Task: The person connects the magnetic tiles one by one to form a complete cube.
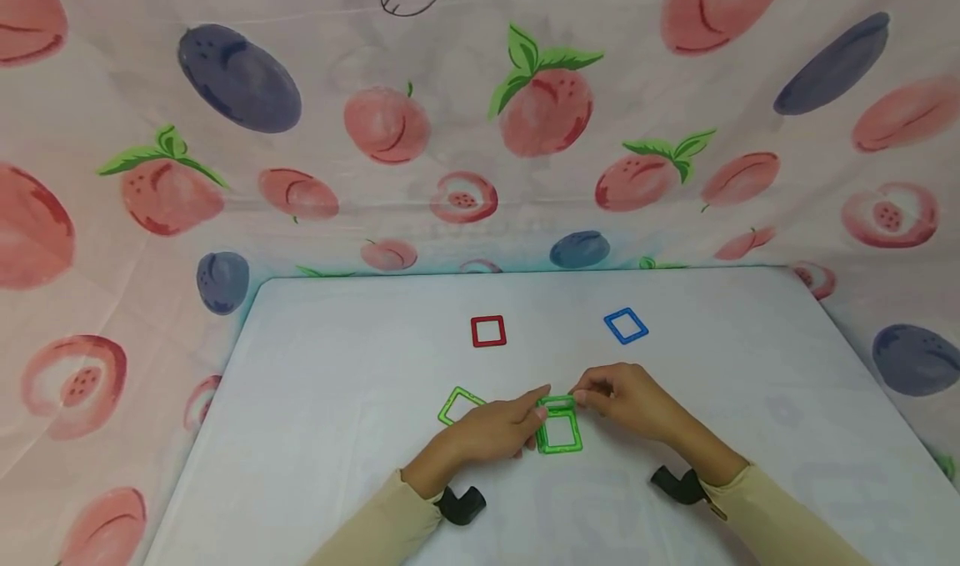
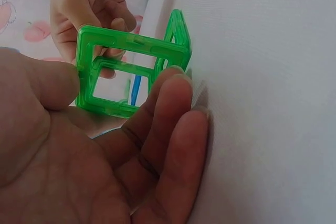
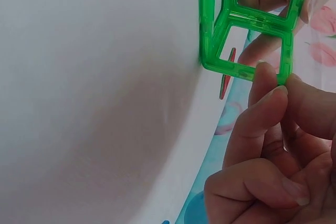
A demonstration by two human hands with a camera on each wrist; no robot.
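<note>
Several green square magnetic tiles (image 1: 561,449) are joined at their edges: one lies flat on the table, with upright ones at its back and left side. With thumb and fingers, my left hand (image 1: 491,428) holds the left upright tile (image 2: 126,39). My right hand (image 1: 628,399) pinches a corner of the back upright tile (image 3: 231,67) between thumb and index finger. Another green square tile (image 1: 444,409) lies left of the joined ones, partly hidden by my left hand.
Farther back on the white table (image 1: 337,366) lie a red square tile (image 1: 489,345) and, to its right, a blue square tile (image 1: 615,333). A fruit-printed cloth (image 1: 465,249) hangs behind the table. Black wrist mounts (image 1: 462,508) protrude under both sleeves.
</note>
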